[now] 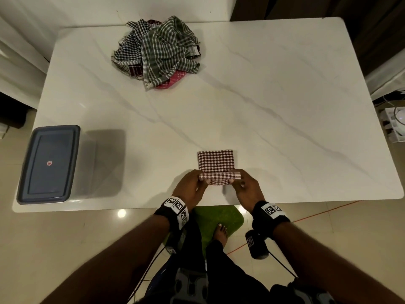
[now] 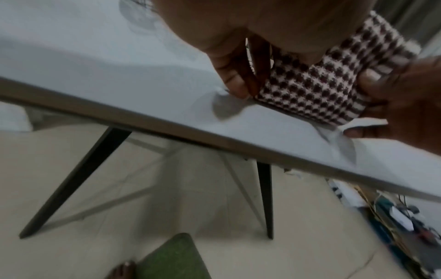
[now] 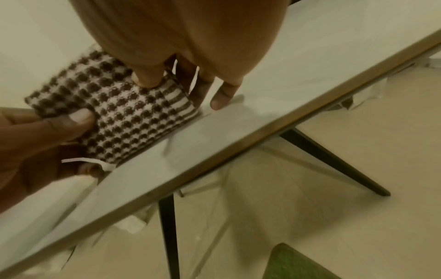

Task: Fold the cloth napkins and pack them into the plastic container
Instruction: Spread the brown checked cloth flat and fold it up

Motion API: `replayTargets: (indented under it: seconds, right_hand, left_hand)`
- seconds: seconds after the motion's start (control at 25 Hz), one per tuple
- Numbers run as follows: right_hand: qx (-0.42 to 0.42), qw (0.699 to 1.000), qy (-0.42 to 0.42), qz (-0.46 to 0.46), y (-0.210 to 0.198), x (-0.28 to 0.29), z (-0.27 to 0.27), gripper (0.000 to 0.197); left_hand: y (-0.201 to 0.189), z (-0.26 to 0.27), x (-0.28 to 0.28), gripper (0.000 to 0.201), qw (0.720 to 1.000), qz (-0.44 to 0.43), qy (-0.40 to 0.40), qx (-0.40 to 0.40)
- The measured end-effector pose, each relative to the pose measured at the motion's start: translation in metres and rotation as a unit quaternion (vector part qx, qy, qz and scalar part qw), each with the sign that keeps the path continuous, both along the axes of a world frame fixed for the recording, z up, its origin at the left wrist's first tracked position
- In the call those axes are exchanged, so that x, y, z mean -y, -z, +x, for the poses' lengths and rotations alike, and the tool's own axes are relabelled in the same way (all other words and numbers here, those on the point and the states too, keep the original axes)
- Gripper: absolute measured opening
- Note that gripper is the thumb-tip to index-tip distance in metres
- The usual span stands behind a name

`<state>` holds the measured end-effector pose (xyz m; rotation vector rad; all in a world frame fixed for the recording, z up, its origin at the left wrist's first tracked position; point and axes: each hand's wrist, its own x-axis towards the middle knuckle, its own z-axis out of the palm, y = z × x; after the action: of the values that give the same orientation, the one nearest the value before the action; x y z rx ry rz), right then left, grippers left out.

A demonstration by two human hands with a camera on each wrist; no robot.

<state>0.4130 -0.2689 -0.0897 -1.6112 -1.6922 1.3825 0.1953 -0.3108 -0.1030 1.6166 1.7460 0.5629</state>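
Now the folding step is in hand: both hands pinch the near edge of the checked napkin [image 1: 215, 166] on the table [image 1: 285, 106], left hand [image 1: 191, 183] at its left corner, right hand [image 1: 246, 185] at its right. Next, I judge, that edge goes forward onto the far half. The lidded container [image 1: 49, 163] sits well left; the unfolded pile [image 1: 157, 51] lies far back.

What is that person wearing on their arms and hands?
The hands are bare, with no sleeves. The left wrist and right wrist each wear a black band with white squares printed in black patterns. A black box with a cable hangs under the right one.
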Motion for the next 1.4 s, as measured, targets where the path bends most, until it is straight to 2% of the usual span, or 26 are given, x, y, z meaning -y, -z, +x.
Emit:
replayTargets:
  seconds: [0.08, 0.16, 0.28, 0.4, 0.48, 0.56, 0.6, 0.68, 0.76, 0.84, 0.92, 1.0, 1.08, 1.16, 1.24, 1.32, 1.4]
  right_hand:
    - [0.021, 0.999, 0.028, -0.007, -0.004, -0.015, -0.013, 0.019]
    - [0.064, 0.997, 0.041, 0.001, -0.001, -0.028, -0.024, 0.024]
    - [0.14, 0.988, 0.06, -0.001, 0.005, -0.038, -0.034, 0.028]
    - [0.205, 0.978, 0.047, -0.003, 0.003, -0.047, -0.04, 0.032]
    - [0.218, 0.974, 0.051, -0.016, 0.002, -0.051, -0.041, 0.03]
    - [0.196, 0.977, 0.08, -0.016, -0.001, -0.048, -0.042, 0.027]
    - [0.211, 0.974, 0.081, 0.03, -0.002, -0.045, -0.041, 0.03]
    - [0.286, 0.943, 0.013, 0.168, -0.001, -0.037, -0.044, 0.046]
    - [0.32, 0.915, -0.118, 0.217, 0.001, -0.029, -0.052, 0.06]
    - [0.342, 0.888, -0.228, 0.207, 0.012, -0.024, -0.056, 0.067]
    - [0.366, 0.864, -0.28, 0.204, 0.024, -0.026, -0.05, 0.075]
    - [0.38, 0.848, -0.311, 0.198, 0.03, -0.027, -0.043, 0.086]
    - [0.38, 0.847, -0.315, 0.198, 0.027, -0.029, -0.043, 0.09]
    - [0.374, 0.853, -0.294, 0.213, 0.016, -0.03, -0.049, 0.086]
    - [0.353, 0.851, -0.299, 0.249, 0.007, -0.029, -0.053, 0.072]
    - [0.332, 0.831, -0.352, 0.273, 0.005, -0.027, -0.049, 0.06]
    - [0.321, 0.839, -0.368, 0.241, 0.006, -0.028, -0.042, 0.065]
  left_hand:
    - [-0.005, 0.008, -0.014, 0.031, 0.996, -0.041, -0.082, 0.017]
    - [-0.007, 0.015, -0.027, 0.033, 0.991, -0.061, -0.121, 0.0]
    - [-0.008, 0.021, -0.044, 0.038, 0.98, -0.113, -0.157, -0.042]
    - [-0.009, 0.021, -0.057, 0.039, 0.97, -0.15, -0.187, -0.041]
    - [-0.011, 0.021, -0.062, 0.039, 0.968, -0.159, -0.192, -0.037]
    - [-0.016, 0.02, -0.061, 0.04, 0.969, -0.161, -0.184, -0.041]
    - [-0.02, 0.02, -0.058, 0.04, 0.971, -0.148, -0.18, -0.055]
    - [-0.022, 0.018, -0.05, 0.041, 0.98, -0.044, -0.133, -0.144]
    - [-0.01, 0.016, -0.046, 0.047, 0.97, 0.064, -0.014, -0.235]
    - [0.006, 0.009, -0.046, 0.058, 0.953, 0.092, 0.102, -0.272]
    - [0.015, 0.0, -0.047, 0.061, 0.947, 0.062, 0.156, -0.275]
    - [0.016, -0.006, -0.047, 0.063, 0.948, 0.018, 0.177, -0.263]
    - [0.011, -0.01, -0.049, 0.064, 0.95, -0.005, 0.196, -0.243]
    - [0.005, -0.018, -0.051, 0.063, 0.961, -0.02, 0.19, -0.198]
    - [0.002, -0.033, -0.047, 0.062, 0.975, -0.029, 0.155, -0.159]
    - [0.002, -0.05, -0.039, 0.065, 0.976, -0.04, 0.145, -0.16]
    - [0.003, -0.06, -0.034, 0.067, 0.969, -0.044, 0.167, -0.174]
